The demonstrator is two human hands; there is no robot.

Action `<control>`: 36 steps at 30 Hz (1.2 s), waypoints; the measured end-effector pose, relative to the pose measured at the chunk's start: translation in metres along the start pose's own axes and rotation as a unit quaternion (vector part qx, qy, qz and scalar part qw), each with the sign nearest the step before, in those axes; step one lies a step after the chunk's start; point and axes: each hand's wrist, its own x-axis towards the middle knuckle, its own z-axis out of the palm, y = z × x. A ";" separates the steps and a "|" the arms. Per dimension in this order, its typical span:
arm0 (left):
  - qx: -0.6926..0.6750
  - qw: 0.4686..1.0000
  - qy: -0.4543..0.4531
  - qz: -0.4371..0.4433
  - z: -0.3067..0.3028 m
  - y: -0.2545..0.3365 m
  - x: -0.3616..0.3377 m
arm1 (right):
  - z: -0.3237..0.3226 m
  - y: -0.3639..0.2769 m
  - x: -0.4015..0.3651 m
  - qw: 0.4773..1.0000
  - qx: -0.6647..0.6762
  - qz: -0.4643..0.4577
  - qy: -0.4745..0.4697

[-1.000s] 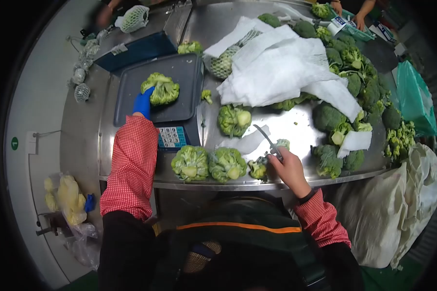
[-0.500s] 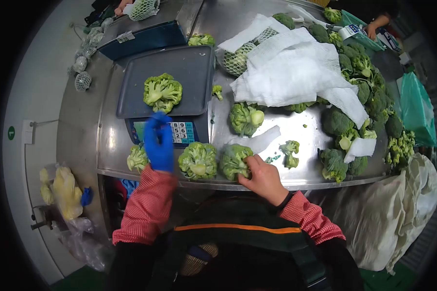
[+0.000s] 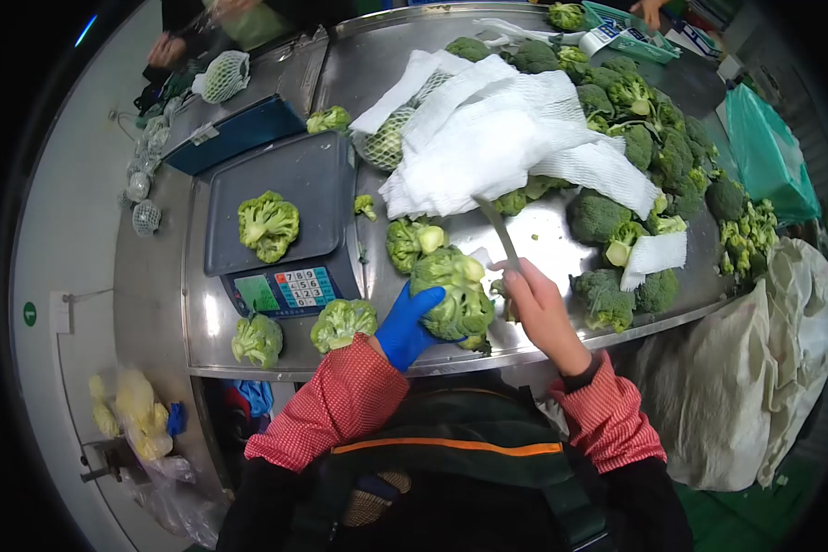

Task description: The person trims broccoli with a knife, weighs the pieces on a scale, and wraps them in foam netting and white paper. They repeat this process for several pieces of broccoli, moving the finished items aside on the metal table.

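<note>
My left hand (image 3: 403,329), in a blue glove, is closed on a broccoli head (image 3: 453,299) above the table's front edge. Beside it, my bare right hand (image 3: 545,311) grips a knife (image 3: 500,230), its blade pointing up and away from me, apart from the cut stem. Just behind the held head lies another broccoli (image 3: 405,245), stem toward the right. To the left, one trimmed broccoli (image 3: 343,324) and a smaller one (image 3: 258,340) rest along the front edge. A further broccoli (image 3: 269,227) sits on the scale's grey tray (image 3: 327,184).
White netting sleeves (image 3: 497,138) lie heaped mid-table, with a broccoli pile (image 3: 667,152) to the right. A scale keypad (image 3: 304,287) faces me. Beyond stand a green basket (image 3: 630,37) and a green bag (image 3: 768,152). Other people's hands (image 3: 166,51) show at the far edge.
My left hand has moved right from the scale front and taken hold of a broccoli head. My right hand, earlier touching broccoli, now holds a knife. The camera view has shifted.
</note>
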 end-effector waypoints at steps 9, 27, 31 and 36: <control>0.046 0.989 0.042 -0.135 0.048 -0.005 -0.003 | -0.040 0.005 -0.029 0.865 -0.426 -0.263 0.013; 0.536 0.811 0.074 0.223 0.033 0.002 -0.002 | -0.027 -0.015 -0.024 0.946 -0.260 -0.185 0.055; 0.292 0.951 0.045 0.086 0.025 0.013 -0.015 | -0.038 0.031 -0.008 0.981 -0.189 -0.026 0.017; 0.378 0.906 0.073 0.175 0.020 0.015 -0.012 | -0.046 0.039 -0.027 0.944 -0.308 -0.086 0.082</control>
